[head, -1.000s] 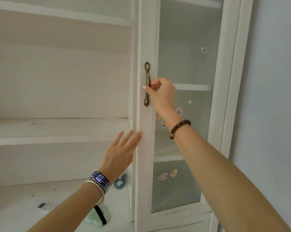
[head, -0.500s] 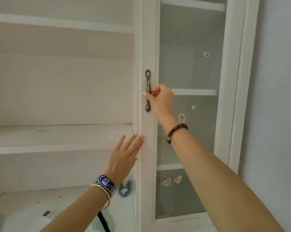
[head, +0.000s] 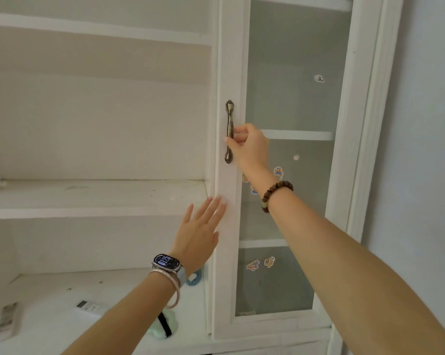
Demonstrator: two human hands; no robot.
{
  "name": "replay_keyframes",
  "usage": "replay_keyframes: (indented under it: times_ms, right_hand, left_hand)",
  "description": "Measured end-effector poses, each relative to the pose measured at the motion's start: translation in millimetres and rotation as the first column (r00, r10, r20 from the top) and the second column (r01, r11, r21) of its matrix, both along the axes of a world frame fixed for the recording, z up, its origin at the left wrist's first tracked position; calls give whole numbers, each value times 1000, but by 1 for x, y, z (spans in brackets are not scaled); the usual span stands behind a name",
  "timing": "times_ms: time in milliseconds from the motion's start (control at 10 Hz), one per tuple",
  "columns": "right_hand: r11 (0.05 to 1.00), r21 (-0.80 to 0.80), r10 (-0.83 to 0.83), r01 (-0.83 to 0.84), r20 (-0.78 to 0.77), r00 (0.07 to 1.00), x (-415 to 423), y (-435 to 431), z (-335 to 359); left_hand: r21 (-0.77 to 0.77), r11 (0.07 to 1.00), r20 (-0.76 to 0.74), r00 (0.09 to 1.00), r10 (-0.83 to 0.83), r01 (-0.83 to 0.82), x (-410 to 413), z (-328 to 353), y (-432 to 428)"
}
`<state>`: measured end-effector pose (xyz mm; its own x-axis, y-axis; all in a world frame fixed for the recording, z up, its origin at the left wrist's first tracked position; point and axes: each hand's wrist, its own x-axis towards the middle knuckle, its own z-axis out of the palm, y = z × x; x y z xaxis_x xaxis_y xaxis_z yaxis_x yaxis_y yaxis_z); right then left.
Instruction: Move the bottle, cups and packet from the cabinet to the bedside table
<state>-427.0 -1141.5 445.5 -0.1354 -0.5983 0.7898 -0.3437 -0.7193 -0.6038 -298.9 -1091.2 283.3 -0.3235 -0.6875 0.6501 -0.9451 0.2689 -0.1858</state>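
Two hands at white cabinet (head: pixel 226 60): right hand (head: pixel 249 147) curls fingers round bronze door handle (head: pixel 229 131); left hand (head: pixel 198 234) flat, fingers spread against door frame. Bottle, cups, packet unseen.

Setting: a home, likely a bedroom. Evidence: white painted wooden cabinet (head: pixel 229 47) with open shelves at frame left, glazed door (head: pixel 293 98) with ornate metal handle (head: pixel 229 131), cartoon stickers (head: pixel 261 263) on the glass, remote control (head: pixel 90 306) lower left.
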Motion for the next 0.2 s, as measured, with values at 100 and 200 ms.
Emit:
replay_keyframes:
  times_ms: [100,200]
  right_hand:
    - [998,43,-47,51,-101,994,-14,19,-12]
    - [983,4,-178,184,-245,953,-40,39,-35]
  left_hand:
    - [-26,998,-203,977,-62,58,-5,7,20]
    - [-93,995,-296,954,-46,19,-3,16,32]
